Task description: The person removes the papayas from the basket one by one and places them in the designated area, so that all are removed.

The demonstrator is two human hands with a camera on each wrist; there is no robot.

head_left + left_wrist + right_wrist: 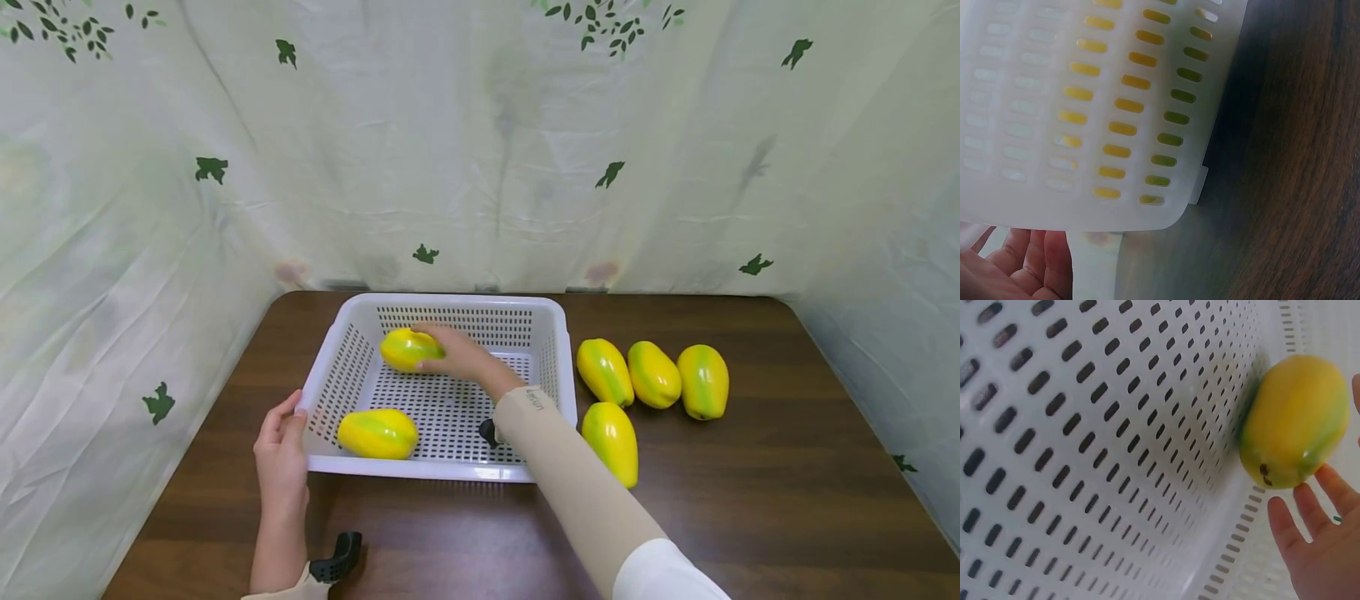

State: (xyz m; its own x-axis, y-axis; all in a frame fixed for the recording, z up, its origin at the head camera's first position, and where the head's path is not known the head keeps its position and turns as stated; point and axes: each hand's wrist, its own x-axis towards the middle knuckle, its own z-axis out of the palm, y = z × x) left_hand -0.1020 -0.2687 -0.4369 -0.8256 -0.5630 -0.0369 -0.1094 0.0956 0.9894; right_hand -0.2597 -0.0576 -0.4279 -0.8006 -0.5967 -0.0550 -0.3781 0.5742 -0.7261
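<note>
Dark wooden desk, enclosed on three sides by pale leaf-printed cloth. Nearest item: left hand, fingers relaxed, resting against the near-left corner of a white perforated basket and steadying it without a curled grip; the left wrist view shows only its open palm below the basket wall. Inside the basket, near-left: one yellow-green papaya, lying on its side. To the right of the basket, on the desk: four loose papayas, one nearer and three in a row behind it, just beside one another. Farther in, at the basket's back-left: right hand, sleeve crossing the basket rim, fingers spread over a second papaya that rests on the basket floor against the far wall; the right wrist view shows the fingers straight and barely touching, so the fruit appears set down and let go. Judged step: placement of the second fruit. Next move would call for lifting the right hand clear of the rim toward the loose fruit.
</note>
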